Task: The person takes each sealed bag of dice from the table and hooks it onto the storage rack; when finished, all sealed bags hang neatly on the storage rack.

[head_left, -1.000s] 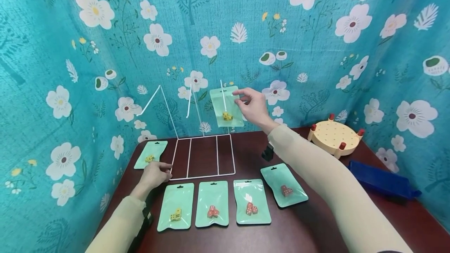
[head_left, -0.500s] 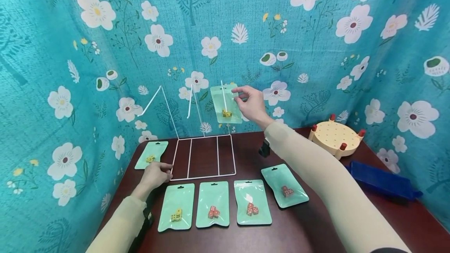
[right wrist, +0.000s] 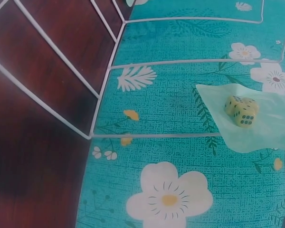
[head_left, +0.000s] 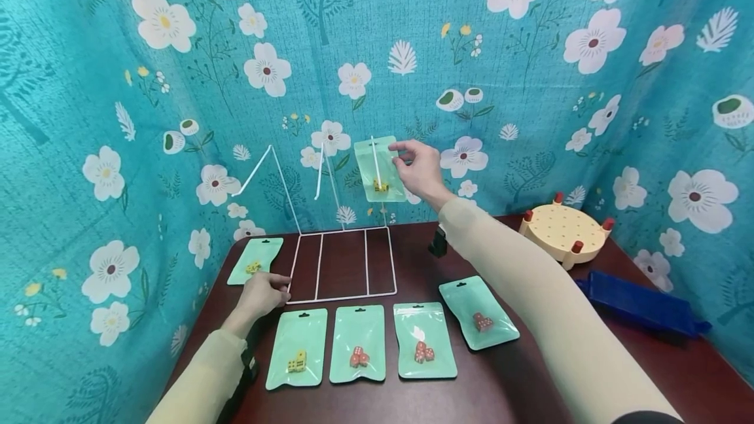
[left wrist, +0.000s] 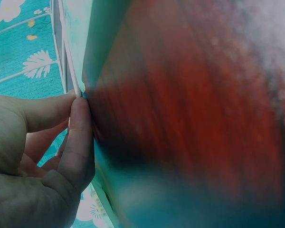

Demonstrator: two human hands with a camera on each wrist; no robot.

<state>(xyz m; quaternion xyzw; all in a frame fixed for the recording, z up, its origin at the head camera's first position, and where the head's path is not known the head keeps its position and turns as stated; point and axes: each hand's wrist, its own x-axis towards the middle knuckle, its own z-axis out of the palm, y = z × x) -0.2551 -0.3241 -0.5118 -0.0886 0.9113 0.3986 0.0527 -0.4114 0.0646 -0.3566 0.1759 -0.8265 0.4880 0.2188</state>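
Note:
A white wire rack (head_left: pixel 351 298) with three upward prongs stands on the table. At its front left corner, my left hand (head_left: pixel 259 294) pinches the base wire between thumb and finger; the left wrist view shows this fingertip grip (left wrist: pixel 61 137) close up. Up at the rack's right prong (head_left: pixel 376 161), my right hand (head_left: pixel 421 165) pinches the upper right edge of a green zip pouch (head_left: pixel 390 192) with yellow dice (right wrist: pixel 242 111) inside. The prong runs in front of the pouch, starting near its hang hole. In the right wrist view the pouch's lower end shows, the fingers hidden.
Another yellow-dice pouch (head_left: pixel 246 255) lies beyond my left hand. Along the front lie a yellow-dice pouch (head_left: pixel 297 335) and three red-dice pouches (head_left: pixel 358 329), the rightmost tilted. A round cream pegged stand (head_left: pixel 562 231) and a blue object (head_left: pixel 642 303) are at the right. Floral curtain (head_left: pixel 501 116) hangs behind.
My right hand and the pouch have risen slightly, the pouch's lower edge moving up and its top nearing the prong's upper end. My left hand stays on the rack.

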